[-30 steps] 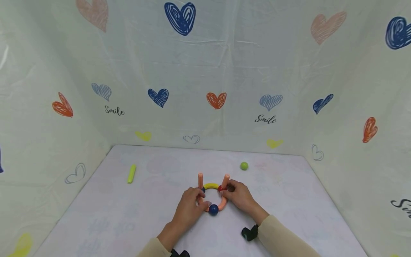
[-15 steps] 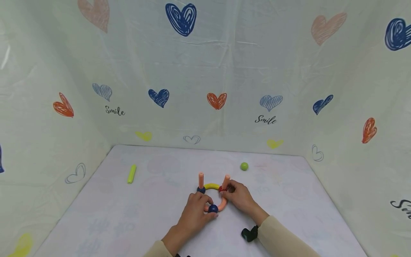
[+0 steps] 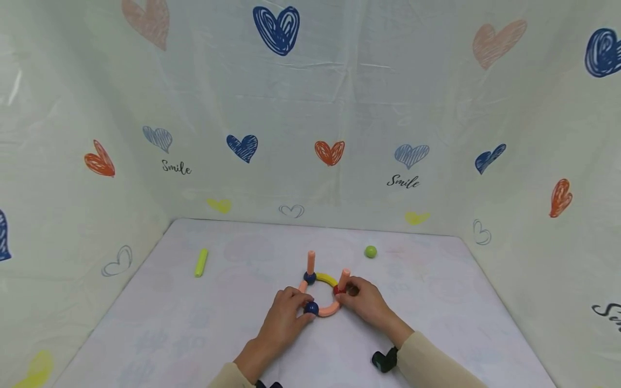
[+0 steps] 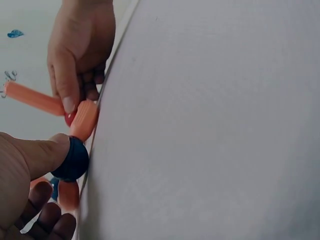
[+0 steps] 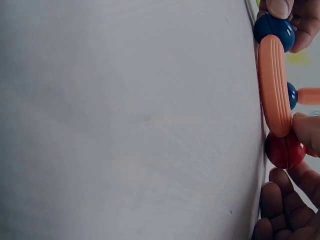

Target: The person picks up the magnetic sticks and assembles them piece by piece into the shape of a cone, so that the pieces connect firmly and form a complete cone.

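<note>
A ring of curved sticks and balls lies on the table in the head view. Its parts are a yellow curved stick (image 3: 327, 278), orange curved sticks (image 3: 330, 310), two blue balls and a red ball (image 5: 286, 150). My left hand (image 3: 283, 318) pinches the near blue ball (image 3: 312, 307) between thumb and fingers. My right hand (image 3: 368, 304) grips the red ball, which it partly covers. An orange straight stick (image 3: 311, 262) stands up from the far blue ball (image 3: 309, 278). Another orange stick (image 3: 344, 278) rises, tilted, from the red ball.
A lime-yellow stick (image 3: 201, 263) lies at the left of the white table (image 3: 233, 318). Toward the back right rests a green ball (image 3: 371, 251). A white curtain (image 3: 359, 108) printed with hearts surrounds the table's back and sides.
My left hand has shifted from the ring's left side onto the near blue ball. The ring has turned clockwise, its far blue ball moving back and right. My right hand stays at the red ball.
</note>
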### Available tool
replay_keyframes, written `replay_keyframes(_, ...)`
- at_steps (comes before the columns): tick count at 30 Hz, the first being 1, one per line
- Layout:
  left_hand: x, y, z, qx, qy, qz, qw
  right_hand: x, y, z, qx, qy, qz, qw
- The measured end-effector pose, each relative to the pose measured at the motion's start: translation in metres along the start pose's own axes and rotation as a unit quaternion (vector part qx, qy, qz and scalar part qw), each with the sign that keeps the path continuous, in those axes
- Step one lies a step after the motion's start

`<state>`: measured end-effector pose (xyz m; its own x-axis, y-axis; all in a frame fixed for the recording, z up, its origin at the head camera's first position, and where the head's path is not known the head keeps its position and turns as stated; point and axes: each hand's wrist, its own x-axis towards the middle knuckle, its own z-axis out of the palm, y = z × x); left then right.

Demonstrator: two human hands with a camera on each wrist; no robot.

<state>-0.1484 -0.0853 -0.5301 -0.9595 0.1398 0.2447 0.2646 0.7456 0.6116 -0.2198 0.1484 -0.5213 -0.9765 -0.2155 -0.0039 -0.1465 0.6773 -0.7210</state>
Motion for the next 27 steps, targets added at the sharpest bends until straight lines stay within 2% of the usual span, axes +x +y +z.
replay_keyframes(7,0.003,-0.004,-0.009,-0.027,-0.006,-0.057,0.9980,-0.007,0.000,0.000,0.001,-0.005,0.006,1.0000)
replay_keyframes(15,0.011,-0.018,-0.010,-0.050,0.005,-0.058,0.9970,-0.013,0.001,0.000,0.018,-0.022,-0.008,0.9996)
replay_keyframes(21,0.015,-0.021,-0.010,-0.072,0.002,-0.067,0.9951,-0.014,0.005,0.001,0.020,-0.024,-0.031,0.9990)
replay_keyframes(27,0.019,-0.023,-0.010,-0.085,-0.007,-0.074,0.9936,-0.015,0.006,0.003,0.018,-0.015,-0.032,0.9992)
